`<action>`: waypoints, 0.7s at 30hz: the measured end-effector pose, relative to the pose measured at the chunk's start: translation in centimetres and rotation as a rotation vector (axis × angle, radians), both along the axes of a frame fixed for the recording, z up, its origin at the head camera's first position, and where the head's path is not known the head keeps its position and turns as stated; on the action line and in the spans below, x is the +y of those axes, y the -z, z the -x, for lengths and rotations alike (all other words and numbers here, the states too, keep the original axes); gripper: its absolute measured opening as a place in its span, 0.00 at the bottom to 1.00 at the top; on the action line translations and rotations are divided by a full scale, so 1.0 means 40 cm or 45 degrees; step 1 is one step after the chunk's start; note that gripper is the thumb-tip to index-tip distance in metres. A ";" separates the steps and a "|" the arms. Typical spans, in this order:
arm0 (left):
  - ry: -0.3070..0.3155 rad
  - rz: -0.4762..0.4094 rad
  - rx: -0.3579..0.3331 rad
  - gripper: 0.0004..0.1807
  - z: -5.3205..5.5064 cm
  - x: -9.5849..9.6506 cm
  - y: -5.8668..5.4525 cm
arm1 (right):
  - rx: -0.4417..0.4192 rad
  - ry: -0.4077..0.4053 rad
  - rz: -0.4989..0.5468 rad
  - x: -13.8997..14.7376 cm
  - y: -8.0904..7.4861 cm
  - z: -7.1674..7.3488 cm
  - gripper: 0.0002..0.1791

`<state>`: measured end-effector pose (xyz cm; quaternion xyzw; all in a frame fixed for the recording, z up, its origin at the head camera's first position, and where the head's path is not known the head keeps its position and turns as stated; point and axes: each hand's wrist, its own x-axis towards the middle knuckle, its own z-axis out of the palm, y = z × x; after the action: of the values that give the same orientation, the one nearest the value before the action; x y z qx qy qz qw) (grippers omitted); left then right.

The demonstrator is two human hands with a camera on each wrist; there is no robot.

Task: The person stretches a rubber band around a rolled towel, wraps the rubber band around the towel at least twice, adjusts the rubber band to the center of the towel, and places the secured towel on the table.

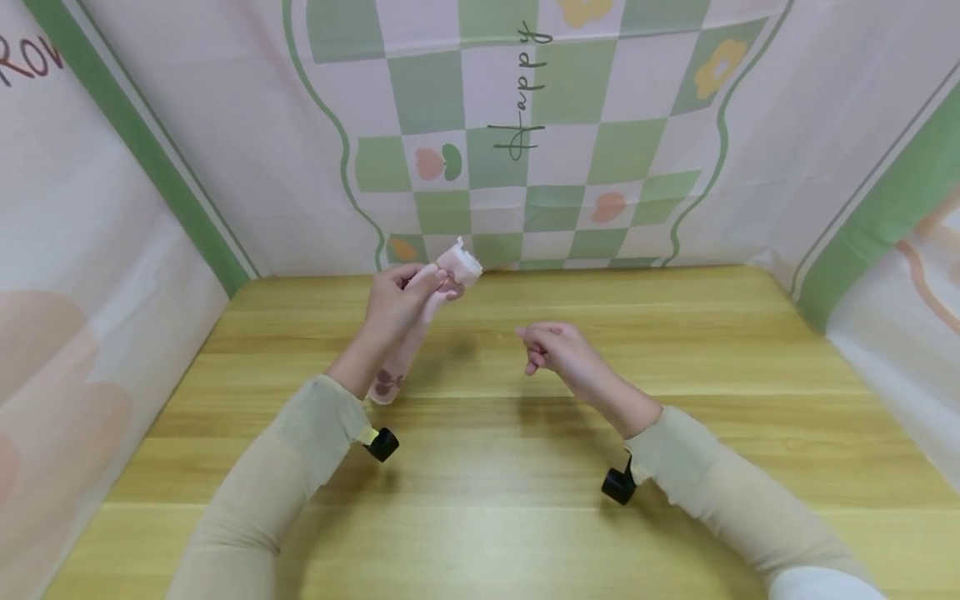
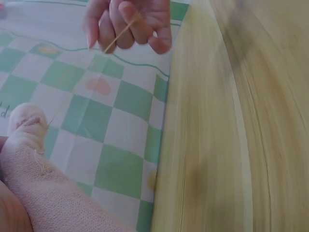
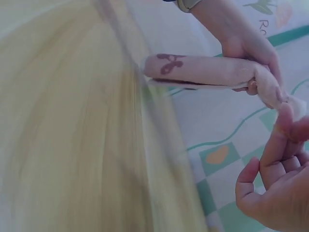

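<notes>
Desk (image 1: 487,517) nearest; above it your right hand (image 1: 562,358) pinches a thin yellow band (image 2: 121,35) in curled fingers, stretched towards the pink cloth roll (image 1: 407,348), your left hand (image 1: 397,304) gripping that aloft; checked backdrop (image 1: 427,92) beyond!

"happy" on the back wall

in the head view, "happy" (image 1: 519,92) is written in dark script on the checked print of the back wall (image 1: 495,50). the word lies on its side, reading from bottom to top. on the left wall (image 1: 112,150), "ro" (image 1: 28,58) and part of a third letter stand beside a green band. the right wrist view shows similar letters, an r first, on the cloth (image 3: 212,116); small marks at the left wrist view's edge are unreadable.
</notes>
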<state>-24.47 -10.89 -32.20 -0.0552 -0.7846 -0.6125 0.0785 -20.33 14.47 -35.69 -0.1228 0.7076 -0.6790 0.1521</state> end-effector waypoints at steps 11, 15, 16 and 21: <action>0.003 -0.038 -0.053 0.17 -0.004 0.019 0.001 | -0.415 -0.232 0.787 -0.013 0.017 0.012 0.26; -0.010 -0.023 -0.059 0.17 -0.002 0.021 0.004 | -0.388 -0.202 0.965 -0.025 0.022 0.009 0.27; -0.013 -0.016 -0.065 0.18 0.000 0.022 0.006 | -0.360 -0.166 0.994 -0.031 0.023 0.010 0.28; -0.028 0.010 -0.114 0.19 0.004 0.027 0.011 | -0.124 0.019 1.017 -0.060 0.020 0.018 0.28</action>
<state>-24.63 -9.79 -32.65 -0.0194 -0.7904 -0.6102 0.0500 -21.04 12.06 -36.51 -0.1346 0.3810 -0.9067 0.1209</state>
